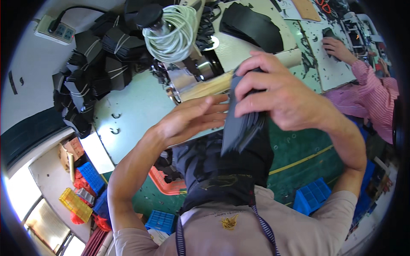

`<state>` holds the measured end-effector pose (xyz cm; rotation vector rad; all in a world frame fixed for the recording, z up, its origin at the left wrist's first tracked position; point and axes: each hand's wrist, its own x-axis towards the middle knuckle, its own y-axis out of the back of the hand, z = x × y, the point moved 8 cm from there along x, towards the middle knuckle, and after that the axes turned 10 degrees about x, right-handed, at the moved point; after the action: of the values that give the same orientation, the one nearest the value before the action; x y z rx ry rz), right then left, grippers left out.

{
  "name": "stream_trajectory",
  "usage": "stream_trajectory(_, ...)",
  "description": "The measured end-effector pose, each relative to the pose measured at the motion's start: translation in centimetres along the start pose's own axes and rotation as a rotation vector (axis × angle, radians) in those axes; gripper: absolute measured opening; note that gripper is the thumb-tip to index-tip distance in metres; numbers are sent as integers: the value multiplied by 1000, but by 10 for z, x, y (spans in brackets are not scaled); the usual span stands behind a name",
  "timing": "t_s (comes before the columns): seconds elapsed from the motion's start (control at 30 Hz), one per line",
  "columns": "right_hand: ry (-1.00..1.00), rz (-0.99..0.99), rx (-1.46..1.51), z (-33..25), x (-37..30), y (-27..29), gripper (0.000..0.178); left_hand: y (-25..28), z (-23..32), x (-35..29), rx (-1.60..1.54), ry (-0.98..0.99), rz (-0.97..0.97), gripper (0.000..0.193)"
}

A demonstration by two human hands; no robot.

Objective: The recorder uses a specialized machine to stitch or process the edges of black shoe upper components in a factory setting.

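Head view: right hand [277, 91] grips a loose dark stack [234, 123], empty left hand [188, 118] just beside it; banded bundles [81, 91] beyond left hand look done, dark pile [252, 30] beyond right likely pending.

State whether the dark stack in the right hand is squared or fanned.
Fanned: below the right hand, the dark sheets show staggered edges.

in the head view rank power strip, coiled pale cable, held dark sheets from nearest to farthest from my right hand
1. Held dark sheets: in the right hand
2. Coiled pale cable: upper left of it
3. Power strip: far upper left
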<state>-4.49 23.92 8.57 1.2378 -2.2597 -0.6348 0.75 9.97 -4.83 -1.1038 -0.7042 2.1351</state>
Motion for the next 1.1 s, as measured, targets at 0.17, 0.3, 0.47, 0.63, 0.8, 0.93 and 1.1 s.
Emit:
stream_trajectory(0.17, -330, 368, 160, 29, -36, 24, 62, -41, 28, 46, -75, -311, 124, 51)
stream_trajectory(0.3, -741, 608, 811, 75, -59, 21, 50, -57, 46, 71, 134, -406, 364, 45)
stream_trajectory(0.47, -743, 502, 523, 116, -30, 76, 52, -63, 62, 82, 146, -440, 336, 54)
stream_trajectory(0.63, -905, 384, 74, 173, -15, 82, 59, -42, 90, 109, -141, -460, 443, 41)
stream_trajectory(0.8, -943, 578, 612, 170, -39, 59, 34, -35, 109, 131, 179, -396, 572, 48)
stream_trajectory(0.93, -636, 1056, 1289, 172, -69, 38, 21, -48, 137, 130, 794, -493, 935, 64)
stream_trajectory(1.1, -116, 1558, 921, 131, -104, 84, 29, -103, 164, 107, 1431, -508, 780, 78)
